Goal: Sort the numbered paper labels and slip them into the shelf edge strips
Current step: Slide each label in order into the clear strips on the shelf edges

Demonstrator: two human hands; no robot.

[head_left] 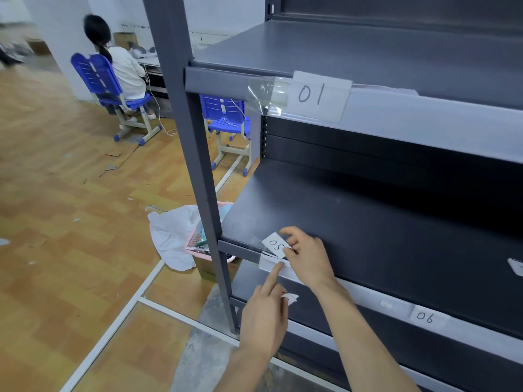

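1. grey metal shelving unit [198, 154], open at the front, a pale strip along the front edge of each shelf.
2. label "05" [275, 247]: white paper, handwritten, tilted, at the front left corner of the middle shelf, lower edge just above the edge strip [267, 264], not yet seated in it.
3. right hand [307, 257]: over the middle shelf's front edge, pinching label "05" by its right end between thumb and curled fingers.
4. left hand [264, 318]: below that same front edge, index finger straight with its tip touching the edge strip just under the label, other fingers curled round white paper slips [291, 297].
5. label "01" [317, 94]: seated in the strip on the upper shelf's front edge, near the left end, clear tape beside it.
6. label "06" [424, 316]: seated in the middle shelf's strip, well right of both hands.
7. paper piece [516, 265]: lying on the middle shelf at the right edge of view, marking unreadable.
8. pink basket [198, 241] and white bag [169, 236]: on the wooden floor [70, 222], left of the unit's front upright.
9. blue chair [96, 75]: far left, a person seated on it, back turned.
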